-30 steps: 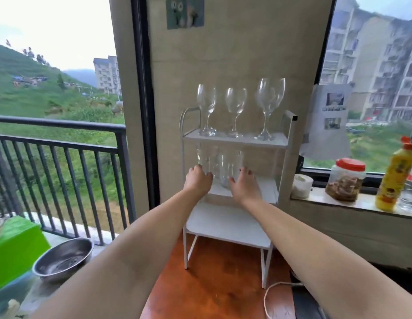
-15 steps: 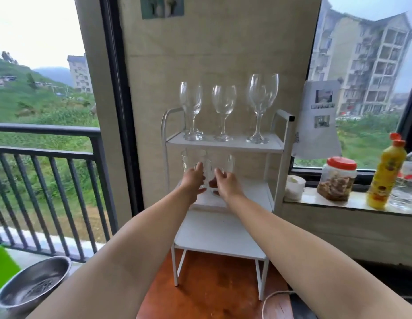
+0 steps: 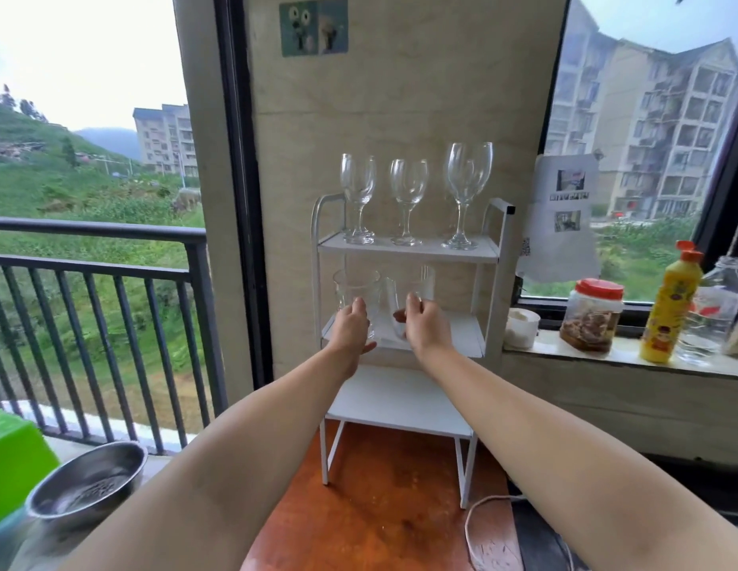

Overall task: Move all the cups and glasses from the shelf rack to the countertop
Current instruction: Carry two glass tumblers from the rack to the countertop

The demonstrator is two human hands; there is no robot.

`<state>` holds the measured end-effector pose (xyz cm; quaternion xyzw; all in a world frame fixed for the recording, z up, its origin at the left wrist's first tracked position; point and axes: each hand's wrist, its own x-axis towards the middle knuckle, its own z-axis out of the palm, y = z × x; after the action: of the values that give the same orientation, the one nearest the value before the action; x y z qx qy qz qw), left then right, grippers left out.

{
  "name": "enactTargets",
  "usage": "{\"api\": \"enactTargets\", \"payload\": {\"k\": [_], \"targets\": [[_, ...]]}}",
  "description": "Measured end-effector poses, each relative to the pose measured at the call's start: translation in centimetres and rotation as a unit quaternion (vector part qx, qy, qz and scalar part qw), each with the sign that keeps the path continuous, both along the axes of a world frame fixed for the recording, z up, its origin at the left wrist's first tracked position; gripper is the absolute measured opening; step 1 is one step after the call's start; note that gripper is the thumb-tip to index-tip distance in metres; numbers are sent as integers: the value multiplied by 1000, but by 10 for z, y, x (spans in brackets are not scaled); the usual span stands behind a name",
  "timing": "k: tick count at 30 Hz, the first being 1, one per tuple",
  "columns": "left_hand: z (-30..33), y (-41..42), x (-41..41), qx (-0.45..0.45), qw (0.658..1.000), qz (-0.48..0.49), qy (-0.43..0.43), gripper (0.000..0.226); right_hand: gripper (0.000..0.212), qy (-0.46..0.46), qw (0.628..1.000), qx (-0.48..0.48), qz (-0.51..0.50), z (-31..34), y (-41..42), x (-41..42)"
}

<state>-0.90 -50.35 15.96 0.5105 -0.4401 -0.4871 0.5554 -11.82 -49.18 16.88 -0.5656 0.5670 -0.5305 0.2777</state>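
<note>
- White shelf rack point(image 3: 493, 282) stands at frame centre on a reddish-brown countertop point(image 3: 384, 517), against a beige wall panel.
- Top shelf: three stemmed wine glasses upright in a row: left point(image 3: 358, 199), middle point(image 3: 407, 199), right and tallest point(image 3: 466, 191). They stand apart from one another.
- Middle shelf: clear tumblers. One tumbler point(image 3: 355, 292) at the left, a second glass point(image 3: 390, 311) at centre, a third point(image 3: 425, 282) behind it to the right. Glass edges overlap; exact count uncertain.
- Left hand point(image 3: 351, 329) curled around the lower part of the left tumbler, fingers wrapped on its wall, thumb low.
- Right hand point(image 3: 425, 323) at the centre glass, fingers bent and closed on its side; whether it is lifted off the shelf cannot be told.
- Bottom shelf of the rack bare.
- Lower left of frame: steel bowl point(image 3: 87, 484).
- Right of frame, on the window ledge point(image 3: 606, 358): red-lidded jar point(image 3: 592, 315), yellow bottle point(image 3: 672, 307).
</note>
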Motion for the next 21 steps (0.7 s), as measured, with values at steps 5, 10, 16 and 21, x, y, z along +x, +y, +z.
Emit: {"api": "enactTargets", "payload": {"k": [5, 10, 16, 21], "targets": [[-3, 35, 3, -22, 1000, -10, -4, 49, 42, -29, 999, -8, -23, 0, 43, 5], [-4, 99, 10, -34, 999, -28, 13, 46, 50, -69, 995, 13, -73, -10, 105, 13], [-40, 181, 19, -1, 998, -62, -23, 35, 45, -121, 984, 52, -117, -43, 200, 12], [-90, 237, 5, 47, 991, -108, -60, 34, 46, -161, 967, 117, -158, -81, 278, -15]]}}
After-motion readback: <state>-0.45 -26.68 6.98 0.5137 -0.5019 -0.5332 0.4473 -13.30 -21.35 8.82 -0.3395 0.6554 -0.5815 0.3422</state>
